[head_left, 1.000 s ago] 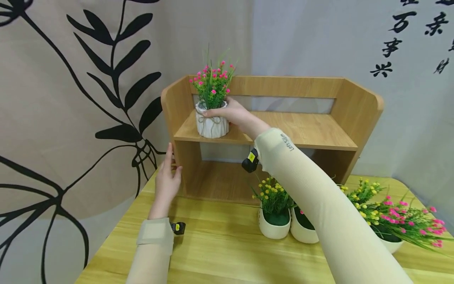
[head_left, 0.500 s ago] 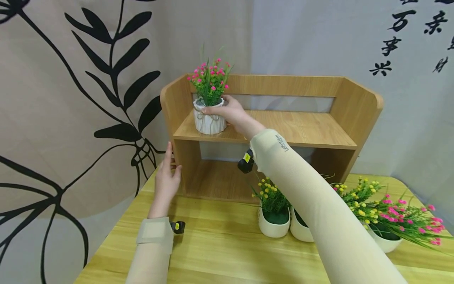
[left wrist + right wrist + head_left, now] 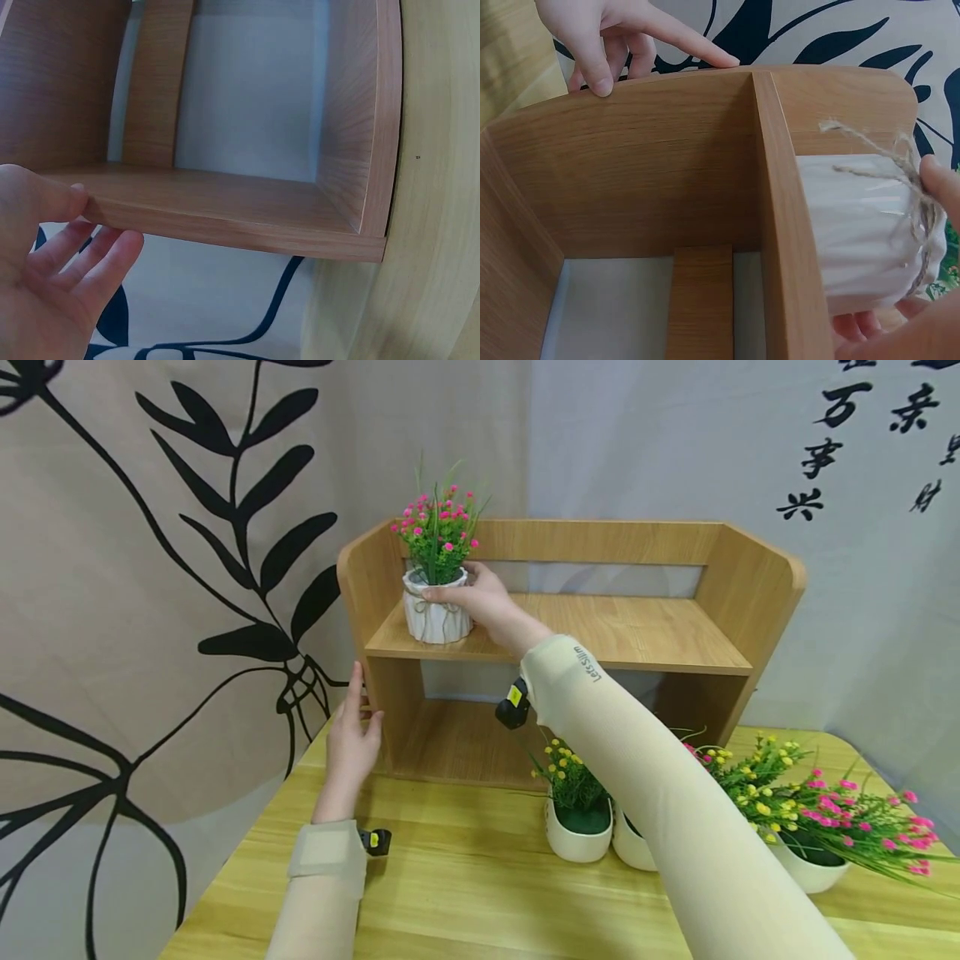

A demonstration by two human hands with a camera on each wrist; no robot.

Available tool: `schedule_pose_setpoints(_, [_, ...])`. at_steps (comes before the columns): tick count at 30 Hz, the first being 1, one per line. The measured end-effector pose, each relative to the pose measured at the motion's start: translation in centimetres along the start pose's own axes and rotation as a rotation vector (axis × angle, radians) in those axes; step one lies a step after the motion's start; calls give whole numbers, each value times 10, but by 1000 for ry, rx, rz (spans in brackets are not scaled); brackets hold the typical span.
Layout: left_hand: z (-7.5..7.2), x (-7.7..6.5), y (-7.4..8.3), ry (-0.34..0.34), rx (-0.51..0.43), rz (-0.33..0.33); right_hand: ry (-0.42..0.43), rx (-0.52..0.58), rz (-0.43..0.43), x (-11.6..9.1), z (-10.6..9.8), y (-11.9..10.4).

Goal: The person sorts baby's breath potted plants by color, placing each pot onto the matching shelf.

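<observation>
The pot (image 3: 437, 618) shifted left along the shelf (image 3: 622, 628); your right hand (image 3: 489, 602) grips it from the right, your left hand (image 3: 352, 743), fingers spread, touches the shelf's left edge.

A pale grey backdrop (image 3: 615, 443) spans the top and left of the frame. Large black leaves (image 3: 288, 547) and stems are printed on its left; black Chinese characters (image 3: 822, 458) run down the upper right. Along the bottom is a yellowish wooden table (image 3: 465, 893). Right of centre stands a white pot (image 3: 579, 837) with yellow flowers; pink flowers (image 3: 885, 822) spread at lower right.
</observation>
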State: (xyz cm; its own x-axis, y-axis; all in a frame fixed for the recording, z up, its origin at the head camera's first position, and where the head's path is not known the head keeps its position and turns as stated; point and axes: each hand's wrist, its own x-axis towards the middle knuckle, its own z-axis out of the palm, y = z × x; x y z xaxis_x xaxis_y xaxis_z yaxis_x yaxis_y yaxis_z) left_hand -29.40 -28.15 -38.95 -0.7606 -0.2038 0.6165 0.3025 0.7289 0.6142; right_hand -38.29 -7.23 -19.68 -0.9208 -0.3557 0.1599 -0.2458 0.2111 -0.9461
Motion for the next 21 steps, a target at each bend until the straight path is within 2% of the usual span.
schedule_pose_setpoints(11, [1, -1, -1, -2, -9, -9, -50, -22, 14, -3, -4, -2])
schedule_pose_setpoints(21, [1, 0, -4, 7, -1, 9, -103, -109, -17, -15, -31, -14])
